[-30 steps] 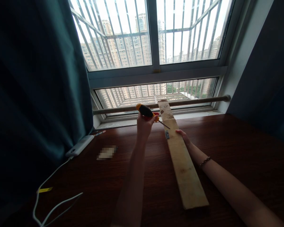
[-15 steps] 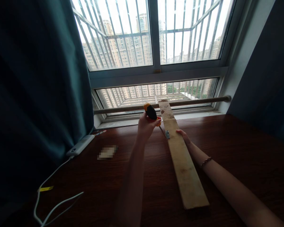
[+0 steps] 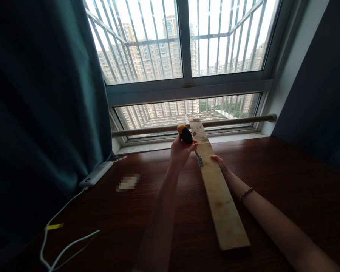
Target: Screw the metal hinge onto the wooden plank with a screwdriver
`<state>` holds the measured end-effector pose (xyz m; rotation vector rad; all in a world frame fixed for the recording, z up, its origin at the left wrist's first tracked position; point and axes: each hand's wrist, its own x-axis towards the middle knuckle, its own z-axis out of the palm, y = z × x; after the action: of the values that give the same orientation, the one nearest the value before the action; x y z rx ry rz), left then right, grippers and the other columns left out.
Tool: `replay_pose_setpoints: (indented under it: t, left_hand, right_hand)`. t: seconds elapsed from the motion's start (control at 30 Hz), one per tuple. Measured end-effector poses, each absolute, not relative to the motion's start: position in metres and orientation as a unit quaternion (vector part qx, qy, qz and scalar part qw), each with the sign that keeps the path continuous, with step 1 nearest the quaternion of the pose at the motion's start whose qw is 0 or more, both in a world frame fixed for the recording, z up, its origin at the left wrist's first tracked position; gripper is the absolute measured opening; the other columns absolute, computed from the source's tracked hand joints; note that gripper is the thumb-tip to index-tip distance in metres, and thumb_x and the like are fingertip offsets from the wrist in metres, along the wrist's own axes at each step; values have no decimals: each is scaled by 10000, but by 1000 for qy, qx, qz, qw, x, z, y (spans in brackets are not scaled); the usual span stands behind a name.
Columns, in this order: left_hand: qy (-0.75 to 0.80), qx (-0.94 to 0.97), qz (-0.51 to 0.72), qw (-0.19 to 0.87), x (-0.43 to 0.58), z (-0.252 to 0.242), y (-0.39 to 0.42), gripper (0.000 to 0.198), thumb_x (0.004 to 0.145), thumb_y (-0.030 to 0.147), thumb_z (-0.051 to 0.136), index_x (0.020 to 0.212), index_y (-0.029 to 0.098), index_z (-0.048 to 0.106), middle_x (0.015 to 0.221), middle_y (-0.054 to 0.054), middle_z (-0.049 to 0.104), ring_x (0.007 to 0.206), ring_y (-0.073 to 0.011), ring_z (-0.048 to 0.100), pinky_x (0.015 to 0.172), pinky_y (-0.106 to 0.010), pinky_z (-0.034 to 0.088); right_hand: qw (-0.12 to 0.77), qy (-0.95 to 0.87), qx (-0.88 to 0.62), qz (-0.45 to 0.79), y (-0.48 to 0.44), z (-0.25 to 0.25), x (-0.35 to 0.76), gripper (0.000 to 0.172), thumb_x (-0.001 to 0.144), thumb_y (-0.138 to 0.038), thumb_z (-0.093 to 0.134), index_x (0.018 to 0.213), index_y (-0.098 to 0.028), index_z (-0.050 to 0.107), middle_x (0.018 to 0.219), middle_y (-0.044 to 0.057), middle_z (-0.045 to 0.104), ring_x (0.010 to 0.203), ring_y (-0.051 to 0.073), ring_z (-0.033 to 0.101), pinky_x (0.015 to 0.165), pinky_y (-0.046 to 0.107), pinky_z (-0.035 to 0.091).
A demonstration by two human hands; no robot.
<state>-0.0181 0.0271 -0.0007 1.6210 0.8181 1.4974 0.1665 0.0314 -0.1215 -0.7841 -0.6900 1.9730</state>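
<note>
My left hand is wrapped round the yellow and black handle of a screwdriver. The screwdriver's shaft slants down to a small metal hinge on the left edge of a long wooden board. My right hand grips the board's right edge, level with the hinge; its thumb or a finger shows on top and the rest is hidden behind the board. The board's far end lies by the window rail.
A white power strip with a white cable lies at the left by a dark curtain. A blurred pale item rests on the brown tabletop. A metal rail crosses before the barred window.
My left hand and the screwdriver have moved slightly to the right, and the shaft now stands steeper over the hinge. My right hand and the board have stayed in place.
</note>
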Motion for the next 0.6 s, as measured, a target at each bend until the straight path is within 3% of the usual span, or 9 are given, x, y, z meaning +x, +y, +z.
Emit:
replay_pose_setpoints:
  t: [0.37,0.6]
  left_hand:
    - [351,634,597,343,-20,3,24,283,582,173,707,796,157,522,804,-78,691,759,-215,653,688,-351,528]
    - [335,628,595,373,-18,0,27,277,590,157,690,793,154,502,800,-85,687,755,-218,652,674,-354,530]
  right_hand:
    - [438,-278,-310,796,31,-119,165,498,789,-403,397,1019,5,565,816,191,663,673,268,626,611,339,505]
    - [443,-278,-311,793,31,-120,165,474,790,-390,391,1010,-11,571,814,179,667,674,259,627,620,332,504]
